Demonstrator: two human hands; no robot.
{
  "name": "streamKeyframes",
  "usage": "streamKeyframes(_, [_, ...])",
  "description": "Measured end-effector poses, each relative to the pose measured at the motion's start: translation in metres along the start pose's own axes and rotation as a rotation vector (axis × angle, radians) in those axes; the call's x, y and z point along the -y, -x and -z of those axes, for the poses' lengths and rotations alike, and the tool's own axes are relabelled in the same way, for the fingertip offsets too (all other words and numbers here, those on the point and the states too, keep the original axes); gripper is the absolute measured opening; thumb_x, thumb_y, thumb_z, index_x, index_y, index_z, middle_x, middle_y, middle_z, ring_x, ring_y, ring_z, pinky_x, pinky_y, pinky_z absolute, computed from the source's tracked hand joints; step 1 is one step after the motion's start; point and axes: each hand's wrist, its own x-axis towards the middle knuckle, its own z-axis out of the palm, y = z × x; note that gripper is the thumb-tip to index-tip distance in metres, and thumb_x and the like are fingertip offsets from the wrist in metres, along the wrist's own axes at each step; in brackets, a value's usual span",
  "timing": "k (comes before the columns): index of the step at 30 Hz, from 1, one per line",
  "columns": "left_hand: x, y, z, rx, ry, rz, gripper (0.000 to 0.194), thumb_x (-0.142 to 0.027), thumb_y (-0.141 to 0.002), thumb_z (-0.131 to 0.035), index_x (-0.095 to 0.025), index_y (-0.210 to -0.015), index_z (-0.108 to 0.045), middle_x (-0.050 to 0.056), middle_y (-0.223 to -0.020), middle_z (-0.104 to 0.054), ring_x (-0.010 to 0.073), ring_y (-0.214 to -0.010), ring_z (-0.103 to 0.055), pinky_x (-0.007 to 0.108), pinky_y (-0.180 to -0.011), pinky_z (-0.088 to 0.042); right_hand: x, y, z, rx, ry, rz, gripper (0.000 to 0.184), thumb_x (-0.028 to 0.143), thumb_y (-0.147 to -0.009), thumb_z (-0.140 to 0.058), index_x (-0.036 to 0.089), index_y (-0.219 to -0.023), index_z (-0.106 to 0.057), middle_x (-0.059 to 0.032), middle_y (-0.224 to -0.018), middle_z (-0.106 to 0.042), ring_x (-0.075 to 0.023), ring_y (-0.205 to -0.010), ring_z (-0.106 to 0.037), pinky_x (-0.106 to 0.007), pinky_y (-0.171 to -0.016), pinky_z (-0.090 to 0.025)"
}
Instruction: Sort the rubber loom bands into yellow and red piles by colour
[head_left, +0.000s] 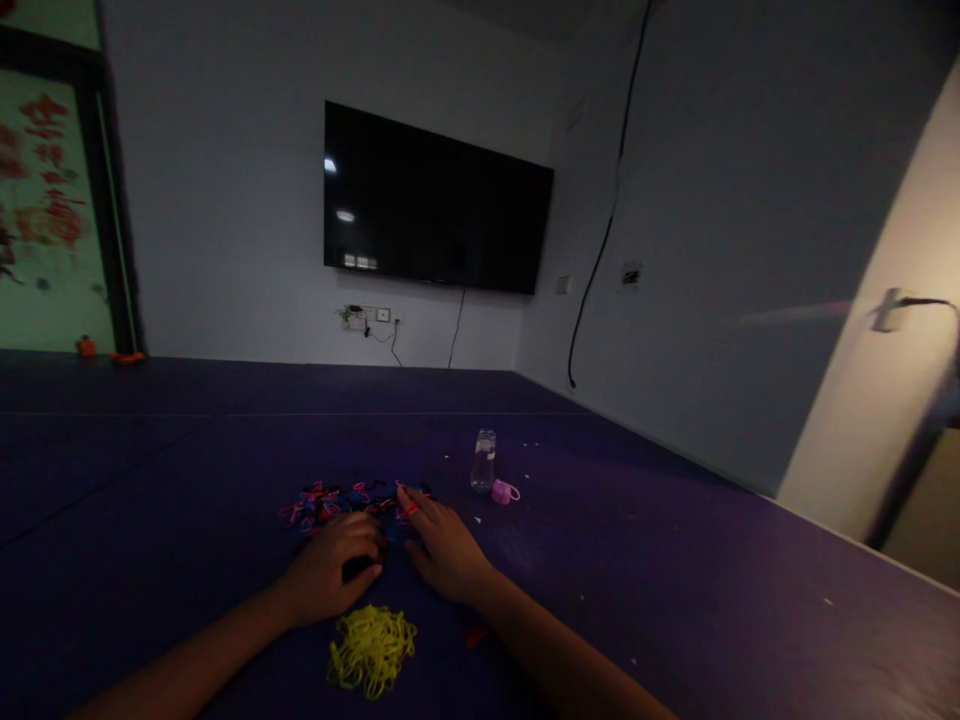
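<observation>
A loose pile of pink, red, blue and black rubber bands (319, 505) lies on the dark floor. My left hand (334, 565) rests at its near side, fingers bent over the bands and thumb held apart; I see nothing gripped in it. Stretched forward, the fingers of my right hand (450, 552) lie on the right end of the pile, touching some bands. Between my forearms, nearer to me, sits a separate heap of yellow rubber bands (373, 650). Parts of the mixed pile are hidden under both hands.
Beyond my right hand stands a clear bottle (483, 465) without its cap; a pink cap with a loop (502, 491) lies beside it. Small white scraps dot the purple-blue floor (675, 600). A television (435, 200) hangs on the far wall, and a black cable (606, 235) runs down the right wall.
</observation>
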Motion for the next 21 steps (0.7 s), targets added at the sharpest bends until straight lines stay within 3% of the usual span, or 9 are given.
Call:
streamKeyframes(10, [0.000,-0.002,-0.005,0.043,-0.025,0.021,0.028,-0.011,-0.082,-0.048,-0.023,-0.095,-0.069,0.005,-0.098,-0.068,0.0209,-0.098,-0.059,0.037,-0.087,-0.048,0.002,0.000,0.000,-0.001,-0.008,-0.011,0.067,0.018,-0.081,-0.049,0.021,-0.143,-0.022,-0.0104,-0.143,-0.035,-0.0247,-0.129,-0.035,-0.041,-0.101,-0.035])
streamKeyframes(16, [0.015,0.000,-0.007,-0.091,0.037,0.162,0.035,-0.018,-0.086,-0.044,-0.026,-0.116,-0.060,0.004,-0.118,-0.061,0.0202,-0.109,-0.055,0.039,-0.095,-0.045,0.004,0.000,0.004,0.000,0.010,0.042,0.059,0.017,-0.084,-0.047,0.023,-0.140,-0.031,-0.0091,-0.141,-0.039,-0.0227,-0.126,-0.038,-0.040,-0.100,-0.036])
streamKeyframes(21, [0.024,0.001,-0.004,-0.146,0.078,0.245,0.034,-0.025,-0.087,-0.044,-0.025,-0.118,-0.060,0.005,-0.123,-0.059,0.0215,-0.115,-0.052,0.042,-0.100,-0.040,0.004,0.000,0.004,0.017,0.040,0.077,0.055,0.017,-0.084,-0.047,0.025,-0.138,-0.035,-0.0082,-0.142,-0.038,-0.0232,-0.126,-0.038,-0.040,-0.100,-0.036])
